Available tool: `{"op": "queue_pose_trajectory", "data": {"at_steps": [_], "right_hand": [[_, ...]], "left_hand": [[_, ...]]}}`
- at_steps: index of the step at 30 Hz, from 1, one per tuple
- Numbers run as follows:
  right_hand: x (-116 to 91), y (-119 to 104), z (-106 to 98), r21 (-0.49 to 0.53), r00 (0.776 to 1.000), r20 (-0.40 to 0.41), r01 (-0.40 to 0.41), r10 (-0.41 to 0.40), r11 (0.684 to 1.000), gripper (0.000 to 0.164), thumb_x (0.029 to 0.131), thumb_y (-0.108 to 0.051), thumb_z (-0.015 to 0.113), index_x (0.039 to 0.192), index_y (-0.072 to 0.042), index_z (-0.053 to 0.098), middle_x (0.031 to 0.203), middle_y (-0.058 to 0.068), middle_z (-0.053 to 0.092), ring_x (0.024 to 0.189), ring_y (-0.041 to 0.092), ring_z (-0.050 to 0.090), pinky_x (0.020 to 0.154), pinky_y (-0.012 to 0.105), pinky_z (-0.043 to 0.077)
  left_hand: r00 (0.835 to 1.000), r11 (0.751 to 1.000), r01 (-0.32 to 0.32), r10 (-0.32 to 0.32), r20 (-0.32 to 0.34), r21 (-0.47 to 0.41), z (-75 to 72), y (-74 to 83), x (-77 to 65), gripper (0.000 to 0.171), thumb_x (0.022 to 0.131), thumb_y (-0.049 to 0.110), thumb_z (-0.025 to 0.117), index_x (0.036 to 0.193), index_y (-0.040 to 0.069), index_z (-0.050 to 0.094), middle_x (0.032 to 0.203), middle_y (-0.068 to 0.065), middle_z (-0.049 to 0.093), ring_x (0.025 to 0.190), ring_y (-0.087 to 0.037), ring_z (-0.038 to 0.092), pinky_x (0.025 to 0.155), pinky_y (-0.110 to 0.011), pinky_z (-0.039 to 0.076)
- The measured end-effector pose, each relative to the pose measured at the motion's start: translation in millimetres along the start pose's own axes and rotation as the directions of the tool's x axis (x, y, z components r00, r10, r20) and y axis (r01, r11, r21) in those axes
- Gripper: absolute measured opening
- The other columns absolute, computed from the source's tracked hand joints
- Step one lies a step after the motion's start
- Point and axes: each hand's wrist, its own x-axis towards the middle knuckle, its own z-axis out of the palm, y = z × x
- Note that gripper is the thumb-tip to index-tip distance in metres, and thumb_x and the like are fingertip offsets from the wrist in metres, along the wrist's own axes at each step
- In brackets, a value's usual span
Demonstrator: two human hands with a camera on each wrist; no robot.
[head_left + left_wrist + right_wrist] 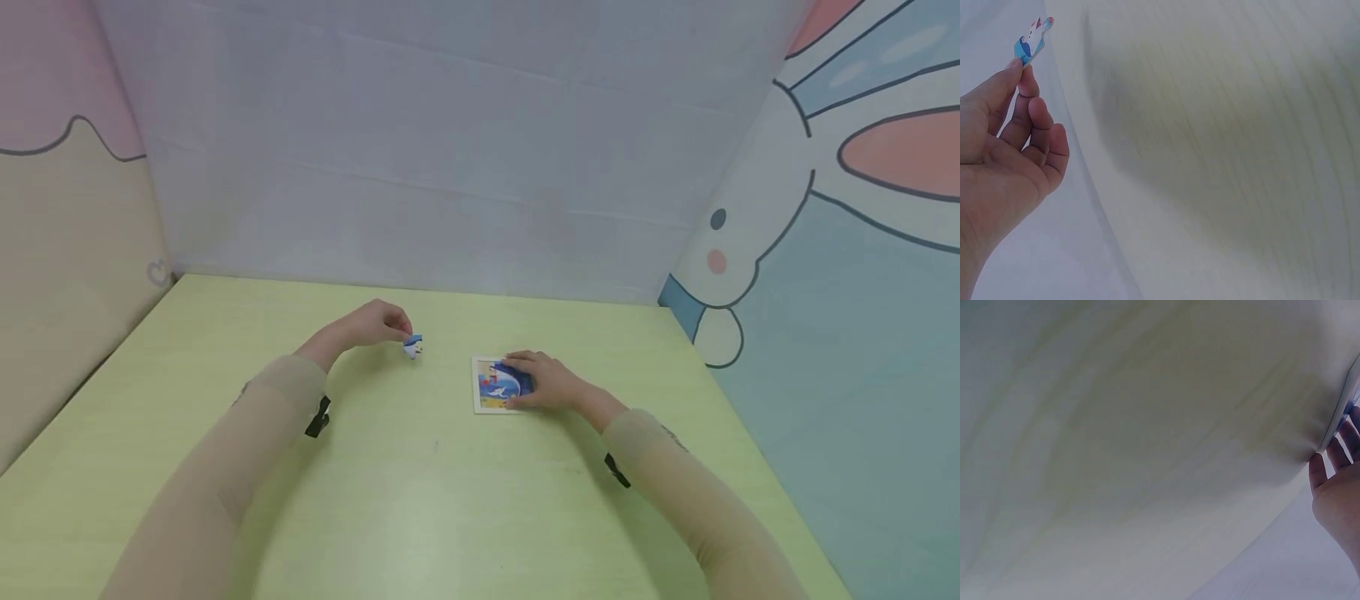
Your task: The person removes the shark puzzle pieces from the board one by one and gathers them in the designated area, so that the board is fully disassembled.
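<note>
Left hand [372, 323] is pinching a small piece [413, 347] by its edge, far left of the framed picture [491, 387] where the right hand [553, 384] is resting, fingers extended; piece probably light, stiff, best held there.

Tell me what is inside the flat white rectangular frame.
Inside the flat white rectangular frame, a picture in blue, white, yellow and red shows on the left. The right hand covers much of the right, hiding whatever lies beneath.

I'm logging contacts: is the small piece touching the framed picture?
Apart: the head view plainly shows bare table between the piece, pinched in the left hand, and the picture.
</note>
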Motion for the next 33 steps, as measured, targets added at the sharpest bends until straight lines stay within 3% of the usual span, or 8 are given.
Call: {"op": "queue_pose_trajectory", "data": {"at_steps": [4,10,20,33], "right_hand": [[-1,-1,0,-0.015,1.0,0.005,-0.001,0.001,1.0,0.081,0.08,-0.053,0.068,0.146,-0.018,0.037,0.151,0.006,0.033,0.135,0.034,0.033,0.107,0.056,0.025],[-3,-4,0,-0.001,1.0,0.003,-0.009,0.009,1.0,0.081,0.079,-0.053,0.069,0.145,-0.018,0.037,0.151,0.005,0.033,0.136,0.034,0.031,0.107,0.058,0.024],[-4,-6,0,-0.014,1.0,0.014,-0.02,0.021,1.0,0.081,0.079,-0.054,0.068,0.146,-0.02,0.036,0.152,0.004,0.031,0.137,0.033,0.031,0.108,0.054,0.024],[-5,-7,4,-0.085,0.998,-0.059,0.008,-0.013,0.996,0.08,0.079,-0.054,0.068,0.144,-0.016,0.04,0.149,0.008,0.035,0.136,0.035,0.032,0.106,0.055,0.028]], "left_hand": [[1.0,1.0,0.014,-0.014,-0.014,0.001,-5.3,-15.2,-6.3,0.01,0.09,0.016,0.064,0.095,0.008,0.066,0.096,-0.005,0.066,0.093,-0.021,0.056,0.087,-0.039,0.044],[0.999,0.999,0.037,-0.037,-0.036,0.006,-10.8,-34.5,-10.8,0.011,0.091,0.018,0.063,0.096,0.008,0.066,0.095,-0.005,0.065,0.089,-0.021,0.053,0.079,-0.034,0.043],[0.994,0.996,0.071,-0.065,-0.084,0.062,-11.9,-48.7,-19.5,0.009,0.09,0.012,0.063,0.096,0.006,0.064,0.092,-0.007,0.063,0.084,-0.022,0.05,0.075,-0.032,0.042],[0.989,0.976,-0.064,0.09,-0.115,0.209,-13.8,-51.2,-28.7,0.003,0.088,0.009,0.063,0.088,0.006,0.065,0.086,-0.007,0.065,0.077,-0.021,0.053,0.073,-0.035,0.045]]}}
